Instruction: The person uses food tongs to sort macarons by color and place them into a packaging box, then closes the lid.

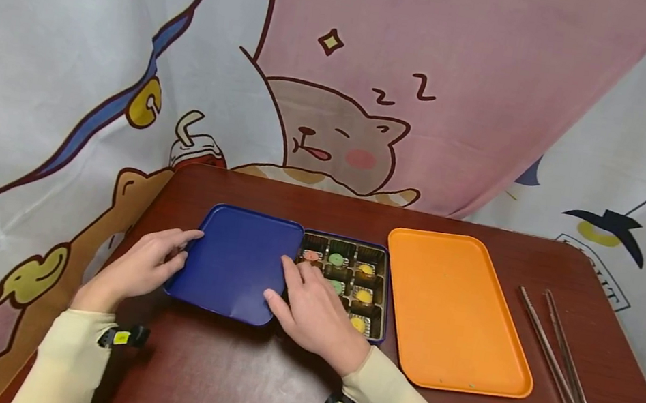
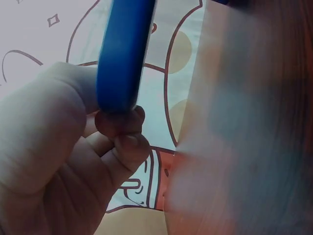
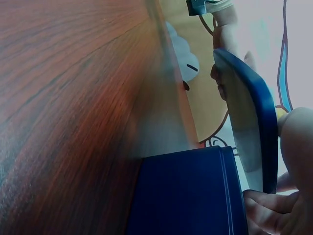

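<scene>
A flat blue lid [image 1: 236, 262] is held up between both hands, above the table at the left side of a blue box [image 3: 186, 196]. My left hand [image 1: 142, 264] pinches its left edge, thumb on one face and fingers on the other, as the left wrist view shows. At its right edge, my right hand [image 1: 314, 310] grips it with thumb and fingers. The box's divided insert holds small pink, green and yellow pieces [image 1: 363, 296] in its compartments. The lid and right hand hide part of the box.
Right of the box lies an orange tray [image 1: 456, 310]. Metal tongs [image 1: 559, 372] rest farther right on the dark red wooden table [image 1: 200, 370]. Cartoon-printed cloth [image 1: 469, 91] hangs behind the table and along its sides.
</scene>
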Motion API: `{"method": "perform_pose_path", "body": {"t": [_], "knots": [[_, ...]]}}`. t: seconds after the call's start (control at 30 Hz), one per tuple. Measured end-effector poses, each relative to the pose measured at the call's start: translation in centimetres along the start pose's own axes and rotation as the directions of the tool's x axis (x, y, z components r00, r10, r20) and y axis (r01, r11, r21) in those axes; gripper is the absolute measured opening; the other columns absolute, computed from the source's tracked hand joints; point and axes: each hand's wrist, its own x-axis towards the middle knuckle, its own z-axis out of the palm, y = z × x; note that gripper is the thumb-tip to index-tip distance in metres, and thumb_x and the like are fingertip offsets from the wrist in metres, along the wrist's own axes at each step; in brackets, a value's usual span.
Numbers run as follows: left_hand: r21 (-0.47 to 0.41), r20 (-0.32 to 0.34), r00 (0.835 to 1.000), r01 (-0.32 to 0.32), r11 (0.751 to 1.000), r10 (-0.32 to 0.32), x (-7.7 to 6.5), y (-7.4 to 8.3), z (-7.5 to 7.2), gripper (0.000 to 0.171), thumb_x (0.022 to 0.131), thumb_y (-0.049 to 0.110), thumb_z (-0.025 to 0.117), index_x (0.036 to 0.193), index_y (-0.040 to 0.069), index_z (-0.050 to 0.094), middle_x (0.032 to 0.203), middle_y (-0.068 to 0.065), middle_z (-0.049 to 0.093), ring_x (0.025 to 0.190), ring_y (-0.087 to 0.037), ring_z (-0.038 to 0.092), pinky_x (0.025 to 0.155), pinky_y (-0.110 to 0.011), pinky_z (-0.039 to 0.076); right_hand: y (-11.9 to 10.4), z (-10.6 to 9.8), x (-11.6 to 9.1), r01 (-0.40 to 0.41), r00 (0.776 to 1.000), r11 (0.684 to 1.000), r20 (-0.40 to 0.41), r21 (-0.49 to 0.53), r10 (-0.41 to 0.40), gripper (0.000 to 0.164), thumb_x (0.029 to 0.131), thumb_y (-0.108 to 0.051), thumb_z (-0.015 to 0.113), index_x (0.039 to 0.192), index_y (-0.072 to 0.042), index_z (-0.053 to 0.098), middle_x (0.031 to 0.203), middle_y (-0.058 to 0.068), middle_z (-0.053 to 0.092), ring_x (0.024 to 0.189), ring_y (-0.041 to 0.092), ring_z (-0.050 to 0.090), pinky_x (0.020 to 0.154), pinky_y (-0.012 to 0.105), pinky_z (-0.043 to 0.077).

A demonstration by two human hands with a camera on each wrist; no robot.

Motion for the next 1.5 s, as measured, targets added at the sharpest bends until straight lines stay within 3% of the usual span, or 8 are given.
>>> {"method": "perform_pose_path", "body": {"t": [0.17, 0.27, 0.43, 0.63, 0.77, 0.97, 1.17, 1.5], "knots": [[-0.004, 0.005, 1.000, 0.002, 1.000, -0.002, 0.2, 0.5, -0.1, 0.045, 0.098, -0.004, 0.062, 0.143, 0.000, 0.061, 0.124, -0.014, 0.070, 0.092, -0.019, 0.060, 0.077, -0.035, 0.052, 0.0, -0.2, -0.1, -0.028, 1.000, 1.000, -0.012, 0.009, 0.028, 0.059, 0.107, -0.034, 0.057, 0.147, 0.009, 0.053, 0.124, 0.021, 0.066, 0.106, 0.029, 0.065, 0.090, 0.041, 0.059], [-0.008, 0.013, 1.000, -0.006, 1.000, 0.007, 0.4, 0.8, 0.0, 0.045, 0.098, -0.004, 0.063, 0.143, -0.001, 0.061, 0.116, -0.011, 0.069, 0.090, -0.018, 0.059, 0.075, -0.032, 0.050, 0.1, -0.5, -0.2, -0.044, 0.999, 0.999, -0.017, 0.012, 0.044, 0.056, 0.104, -0.029, 0.058, 0.146, 0.009, 0.054, 0.120, 0.020, 0.066, 0.104, 0.029, 0.065, 0.087, 0.040, 0.059], [-0.035, 0.013, 0.999, -0.043, 0.998, 0.043, 1.1, 1.7, 0.6, 0.045, 0.098, -0.003, 0.065, 0.142, -0.001, 0.062, 0.113, -0.008, 0.069, 0.085, -0.014, 0.060, 0.072, -0.030, 0.053, 0.7, -1.6, -0.9, -0.083, 0.996, 0.996, -0.023, 0.015, 0.084, 0.055, 0.101, -0.024, 0.060, 0.144, 0.010, 0.056, 0.128, 0.023, 0.066, 0.117, 0.033, 0.064, 0.097, 0.044, 0.058], [-0.078, 0.034, 0.994, -0.101, 0.992, 0.103, 2.5, 3.6, 2.1, 0.048, 0.098, 0.001, 0.067, 0.145, 0.001, 0.059, 0.117, -0.010, 0.072, 0.088, -0.011, 0.064, 0.076, -0.033, 0.058, 2.7, -3.4, -3.0, -0.087, 0.994, 0.996, -0.073, -0.016, 0.086, 0.051, 0.096, -0.018, 0.064, 0.139, 0.010, 0.060, 0.119, 0.018, 0.068, 0.108, 0.031, 0.066, 0.094, 0.045, 0.059], [-0.093, 0.044, 0.989, -0.134, 0.987, 0.138, 3.5, 5.5, 3.3, 0.049, 0.098, 0.005, 0.068, 0.146, 0.001, 0.058, 0.106, -0.004, 0.069, 0.083, -0.010, 0.060, 0.073, -0.032, 0.056, 4.4, -4.6, -4.7, -0.083, 0.991, 0.996, -0.107, -0.033, 0.079, 0.051, 0.093, -0.015, 0.065, 0.137, 0.010, 0.061, 0.119, 0.018, 0.069, 0.108, 0.032, 0.066, 0.094, 0.046, 0.058], [-0.132, 0.023, 0.976, -0.211, 0.968, 0.216, 5.2, 8.4, 5.3, 0.049, 0.097, 0.007, 0.069, 0.144, -0.003, 0.059, 0.097, -0.001, 0.064, 0.081, -0.009, 0.059, 0.069, -0.028, 0.055, 6.9, -6.8, -7.5, -0.149, 0.988, 0.989, -0.047, 0.018, 0.150, 0.053, 0.096, -0.015, 0.064, 0.144, 0.008, 0.056, 0.123, 0.015, 0.067, 0.103, 0.024, 0.065, 0.090, 0.042, 0.060], [-0.150, -0.001, 0.962, -0.269, 0.951, 0.272, 6.3, 10.3, 7.1, 0.047, 0.097, 0.008, 0.069, 0.142, -0.004, 0.060, 0.094, 0.000, 0.064, 0.080, -0.009, 0.060, 0.069, -0.026, 0.054, 9.2, -8.3, -9.4, -0.181, 0.983, 0.980, 0.017, 0.077, 0.181, 0.053, 0.098, -0.012, 0.064, 0.147, 0.005, 0.054, 0.129, 0.013, 0.066, 0.103, 0.020, 0.065, 0.088, 0.042, 0.060], [-0.224, -0.074, 0.964, -0.266, 0.938, 0.255, 7.1, 11.3, 8.1, 0.043, 0.097, 0.008, 0.070, 0.139, -0.001, 0.064, 0.094, -0.002, 0.064, 0.078, -0.011, 0.061, 0.068, -0.027, 0.055, 10.9, -9.5, -10.5, -0.187, 0.982, 0.964, 0.042, 0.191, 0.182, 0.050, 0.103, -0.011, 0.063, 0.151, -0.003, 0.054, 0.125, 0.004, 0.067, 0.097, 0.015, 0.066, 0.083, 0.038, 0.059]]}}
